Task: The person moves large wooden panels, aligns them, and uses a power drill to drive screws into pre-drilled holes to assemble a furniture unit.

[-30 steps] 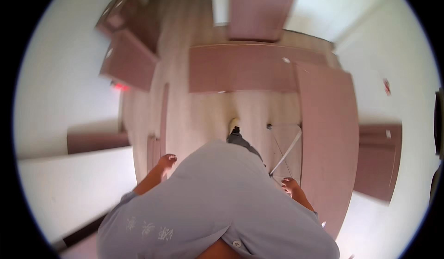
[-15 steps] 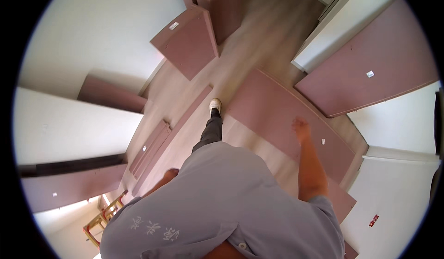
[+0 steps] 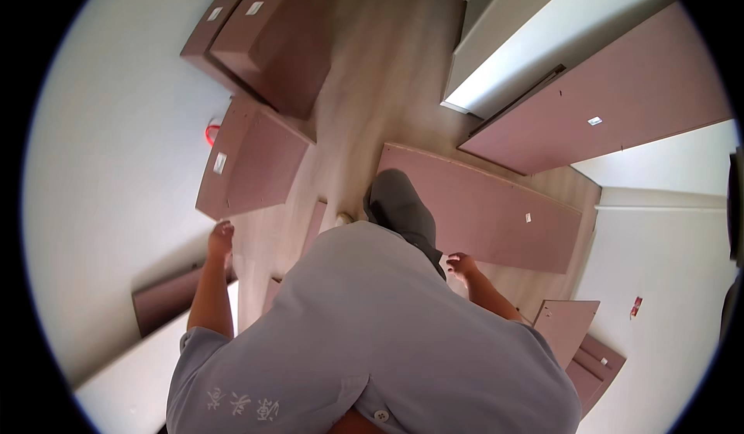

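Observation:
My left hand (image 3: 221,239) hangs just below the lower corner of a mauve board (image 3: 252,159) that leans by the left wall. Its fingers are loosely curled and slightly apart, with nothing seen in them. My right hand (image 3: 461,266) is by my right thigh, its fingers bent and apart, and it holds nothing. Beside it a large mauve panel (image 3: 496,213) with a white label lies flat on the floor. My raised right knee in dark trousers (image 3: 401,205) covers part of that panel. A white shoe (image 3: 345,218) shows at the shirt's edge.
Mauve box-shaped pieces (image 3: 271,43) stand at the far left. A wide mauve panel (image 3: 597,97) leans at the far right. Smaller mauve boards (image 3: 568,325) stand to my right. Narrow strips (image 3: 314,225) lie on the wood floor (image 3: 380,62). A dark mauve board (image 3: 174,298) is at the left wall.
I have stepped forward, and the far pieces are nearer. My left hand has swung forward beside the leaning board; my right hand has drawn back toward my thigh. My right knee has come up.

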### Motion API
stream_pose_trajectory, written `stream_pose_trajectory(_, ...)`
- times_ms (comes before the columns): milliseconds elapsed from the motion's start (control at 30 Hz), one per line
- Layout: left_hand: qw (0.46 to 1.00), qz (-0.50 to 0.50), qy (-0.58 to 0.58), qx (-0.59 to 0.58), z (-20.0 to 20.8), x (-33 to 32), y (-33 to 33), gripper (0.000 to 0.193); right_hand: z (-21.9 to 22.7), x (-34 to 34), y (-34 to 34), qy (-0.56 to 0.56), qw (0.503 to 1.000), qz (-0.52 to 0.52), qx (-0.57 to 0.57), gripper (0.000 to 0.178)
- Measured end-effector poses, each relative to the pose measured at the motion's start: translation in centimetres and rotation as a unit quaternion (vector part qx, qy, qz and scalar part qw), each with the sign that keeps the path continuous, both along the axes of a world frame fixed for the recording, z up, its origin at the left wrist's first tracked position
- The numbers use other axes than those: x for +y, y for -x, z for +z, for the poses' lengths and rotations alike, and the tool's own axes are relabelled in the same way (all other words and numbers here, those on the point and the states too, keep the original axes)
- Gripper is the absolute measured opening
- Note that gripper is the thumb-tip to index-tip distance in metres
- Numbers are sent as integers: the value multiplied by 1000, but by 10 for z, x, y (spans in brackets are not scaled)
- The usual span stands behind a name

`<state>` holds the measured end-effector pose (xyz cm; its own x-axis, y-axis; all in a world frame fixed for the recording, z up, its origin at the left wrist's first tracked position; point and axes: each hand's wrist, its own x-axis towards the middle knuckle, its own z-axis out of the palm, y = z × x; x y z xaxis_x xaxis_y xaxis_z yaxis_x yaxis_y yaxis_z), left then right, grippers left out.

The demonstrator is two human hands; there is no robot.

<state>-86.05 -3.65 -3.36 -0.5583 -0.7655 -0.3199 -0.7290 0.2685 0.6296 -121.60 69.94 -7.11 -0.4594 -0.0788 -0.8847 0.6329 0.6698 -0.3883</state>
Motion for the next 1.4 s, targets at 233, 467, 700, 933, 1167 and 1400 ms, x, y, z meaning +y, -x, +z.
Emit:
stream_pose_trajectory(233,970,-18,-230,81,71,-17,308,35,-1,-67,72,-88,987,-115,-70,34)
stream_pose_trajectory(467,957,-208,-190,-69,-40,-31,527,41,-60,-167,278,-37,991,-92,-92,29)
stream_pose_trajectory(700,943,-265,-178,-94,12,-60,750,44,56,-285,476,51,986,-158,3,36)
stream_pose_trajectory(933,879,-404,-219,-131,-54,-119,877,43,70,-304,473,-31,941,-335,13,44)
stream_pose_trajectory(1167,809,-514,-196,-208,-71,-150,956,42,74,-320,359,-57,989,-111,83,42)
stream_pose_trajectory(1400,815,-517,-173,-196,-124,-138,942,48,-21,-316,428,-209,974,-82,-4,35)
